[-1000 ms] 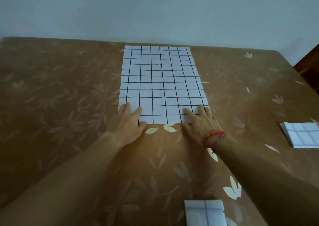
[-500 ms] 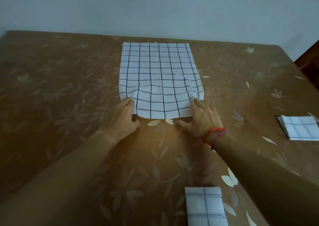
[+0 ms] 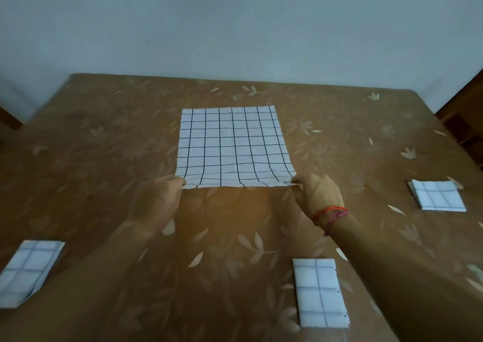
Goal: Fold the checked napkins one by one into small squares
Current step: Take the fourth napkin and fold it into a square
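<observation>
A white napkin with a dark check (image 3: pixel 231 145) lies spread flat in the middle of the brown floral-covered table (image 3: pixel 104 158). My left hand (image 3: pixel 159 200) pinches its near left corner. My right hand (image 3: pixel 317 195), with red threads round the wrist, pinches the near right corner. The near edge is lifted slightly off the cloth and rippled between the two hands. The left hand is blurred.
Three folded checked napkins lie on the table: one at the near left (image 3: pixel 27 271), one at the near middle right (image 3: pixel 320 292), one at the right edge (image 3: pixel 437 195). A pale wall stands behind the table. Dark wooden furniture (image 3: pixel 467 122) shows at the far right.
Both hands went from lying flat on the napkin's near edge to pinching its near corners. The near edge has come up off the table, and the view has pulled back.
</observation>
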A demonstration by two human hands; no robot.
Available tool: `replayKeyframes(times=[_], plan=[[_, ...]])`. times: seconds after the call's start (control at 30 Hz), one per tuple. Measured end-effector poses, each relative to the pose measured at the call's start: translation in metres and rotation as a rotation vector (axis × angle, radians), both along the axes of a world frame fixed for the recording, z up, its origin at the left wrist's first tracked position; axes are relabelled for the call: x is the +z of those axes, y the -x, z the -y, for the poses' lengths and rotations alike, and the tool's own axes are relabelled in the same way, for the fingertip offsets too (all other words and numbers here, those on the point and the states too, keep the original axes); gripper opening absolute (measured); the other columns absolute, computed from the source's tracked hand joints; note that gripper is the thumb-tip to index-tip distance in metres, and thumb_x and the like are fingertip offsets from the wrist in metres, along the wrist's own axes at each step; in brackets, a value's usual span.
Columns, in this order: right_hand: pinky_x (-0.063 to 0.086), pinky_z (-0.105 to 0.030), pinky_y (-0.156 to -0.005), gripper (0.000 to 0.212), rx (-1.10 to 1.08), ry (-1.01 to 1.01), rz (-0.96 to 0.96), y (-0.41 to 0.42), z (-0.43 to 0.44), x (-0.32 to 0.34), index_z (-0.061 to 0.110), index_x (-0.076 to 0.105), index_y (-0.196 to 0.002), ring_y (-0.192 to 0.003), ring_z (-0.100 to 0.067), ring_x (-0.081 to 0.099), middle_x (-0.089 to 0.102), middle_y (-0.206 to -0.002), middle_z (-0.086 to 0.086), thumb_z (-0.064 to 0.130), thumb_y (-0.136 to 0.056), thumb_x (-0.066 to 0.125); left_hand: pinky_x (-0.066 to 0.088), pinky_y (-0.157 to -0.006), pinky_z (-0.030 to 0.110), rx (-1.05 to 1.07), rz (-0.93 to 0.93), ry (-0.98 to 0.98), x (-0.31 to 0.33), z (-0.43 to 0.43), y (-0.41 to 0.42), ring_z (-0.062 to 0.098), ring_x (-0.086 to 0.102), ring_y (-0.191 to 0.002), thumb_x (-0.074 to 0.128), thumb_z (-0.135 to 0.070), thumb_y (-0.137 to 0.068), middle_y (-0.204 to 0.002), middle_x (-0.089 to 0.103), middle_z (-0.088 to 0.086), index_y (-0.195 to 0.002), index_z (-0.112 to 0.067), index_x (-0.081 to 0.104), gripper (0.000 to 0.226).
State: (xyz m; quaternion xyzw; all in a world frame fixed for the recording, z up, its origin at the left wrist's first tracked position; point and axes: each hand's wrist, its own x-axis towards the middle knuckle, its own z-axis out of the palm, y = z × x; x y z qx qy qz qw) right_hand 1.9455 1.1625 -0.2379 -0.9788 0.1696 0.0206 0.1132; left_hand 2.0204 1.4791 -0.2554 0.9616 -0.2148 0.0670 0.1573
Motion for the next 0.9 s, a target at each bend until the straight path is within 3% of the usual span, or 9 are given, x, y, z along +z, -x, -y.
replayKeyframes(times=[0.1, 0.23, 0.3, 0.37, 0.43, 0.53, 0.67, 0.73, 0.9], plan=[[0.054, -0.036, -0.076, 0.02, -0.067, -0.128, 0.059, 0.018, -0.011, 0.001, 0.025, 0.073, -0.098, -0.088, -0.032, 0.064, 0.073, -0.091, -0.007, 0.026, -0.08, 0.063, 0.047, -0.064, 0.035, 0.039, -0.061, 0.103, 0.017, -0.019, 0.022, 0.025, 0.06, -0.072, 0.059, -0.011, -0.088, -0.078, 0.069, 0.001, -0.085, -0.014, 0.071, 0.012], [0.059, -0.033, -0.075, 0.047, -0.197, -0.397, -0.325, 0.059, 0.039, -0.104, 0.015, 0.068, -0.112, -0.097, -0.026, 0.068, 0.07, -0.113, -0.008, 0.037, -0.071, 0.07, 0.05, -0.069, 0.035, 0.052, -0.099, 0.211, 0.039, -0.049, 0.062, 0.024, 0.065, -0.076, 0.065, -0.015, -0.086, -0.082, 0.072, 0.003, -0.088, -0.014, 0.072, 0.007], [0.054, -0.026, -0.075, 0.035, -0.2, -0.495, -0.193, 0.076, 0.012, -0.073, 0.01, 0.072, -0.103, -0.091, -0.02, 0.067, 0.072, -0.105, -0.005, 0.028, -0.074, 0.071, 0.053, -0.07, 0.034, 0.119, -0.14, 0.25, 0.043, -0.068, 0.08, 0.017, 0.066, -0.077, 0.063, -0.031, -0.084, -0.083, 0.073, -0.005, -0.091, -0.023, 0.071, 0.013], [0.04, -0.011, -0.067, 0.011, -0.117, -0.362, 0.113, 0.094, -0.034, -0.001, 0.015, 0.076, -0.085, -0.077, -0.007, 0.059, 0.072, -0.087, 0.005, 0.019, -0.075, 0.074, 0.055, -0.071, 0.035, 0.152, -0.17, 0.26, 0.045, -0.086, 0.097, 0.011, 0.067, -0.078, 0.059, -0.043, -0.083, -0.084, 0.072, -0.012, -0.095, -0.029, 0.069, 0.021], [0.033, -0.004, -0.061, 0.007, -0.048, -0.328, 0.227, 0.111, -0.054, 0.032, 0.017, 0.076, -0.082, -0.076, -0.006, 0.061, 0.073, -0.084, 0.005, 0.018, -0.076, 0.074, 0.055, -0.074, 0.035, 0.176, -0.203, 0.31, 0.048, -0.096, 0.118, 0.008, 0.067, -0.08, 0.064, -0.038, -0.084, -0.084, 0.072, -0.013, -0.094, -0.027, 0.071, 0.016], [0.032, -0.011, -0.056, 0.009, -0.036, -0.326, 0.186, 0.141, -0.067, 0.045, 0.017, 0.076, -0.086, -0.082, -0.017, 0.066, 0.075, -0.085, 0.0, 0.02, -0.08, 0.071, 0.054, -0.075, 0.031, 0.199, -0.259, 0.37, 0.056, -0.104, 0.152, 0.011, 0.067, -0.082, 0.068, -0.023, -0.088, -0.085, 0.072, -0.01, -0.095, -0.022, 0.074, 0.009], [0.03, -0.013, -0.052, 0.014, -0.018, -0.315, 0.121, 0.174, -0.076, 0.047, 0.016, 0.075, -0.09, -0.069, -0.022, 0.059, 0.07, -0.073, -0.006, 0.024, -0.081, 0.068, 0.039, -0.07, 0.005, 0.191, -0.289, 0.4, 0.064, -0.11, 0.194, 0.009, 0.063, -0.085, 0.066, -0.018, -0.09, -0.087, 0.068, -0.008, -0.099, -0.013, 0.074, 0.013], [0.035, -0.018, -0.057, 0.021, -0.022, -0.306, 0.097, 0.188, -0.077, 0.042, 0.011, 0.074, -0.091, -0.072, -0.024, 0.061, 0.067, -0.071, -0.007, 0.028, -0.079, 0.072, 0.037, -0.068, 0.002, 0.191, -0.313, 0.398, 0.065, -0.117, 0.21, 0.007, 0.062, -0.084, 0.066, -0.016, -0.089, -0.086, 0.068, -0.009, -0.097, -0.014, 0.074, 0.011], [0.047, -0.024, -0.057, 0.018, -0.03, -0.43, 0.017, 0.215, -0.082, 0.042, 0.012, 0.074, -0.074, -0.069, -0.021, 0.065, 0.07, -0.069, -0.009, 0.029, -0.071, 0.08, 0.051, -0.063, 0.032, 0.175, -0.347, 0.325, 0.055, -0.148, 0.244, 0.01, 0.06, -0.065, 0.063, -0.021, -0.091, -0.063, 0.062, -0.005, -0.072, -0.021, 0.065, 0.019]])
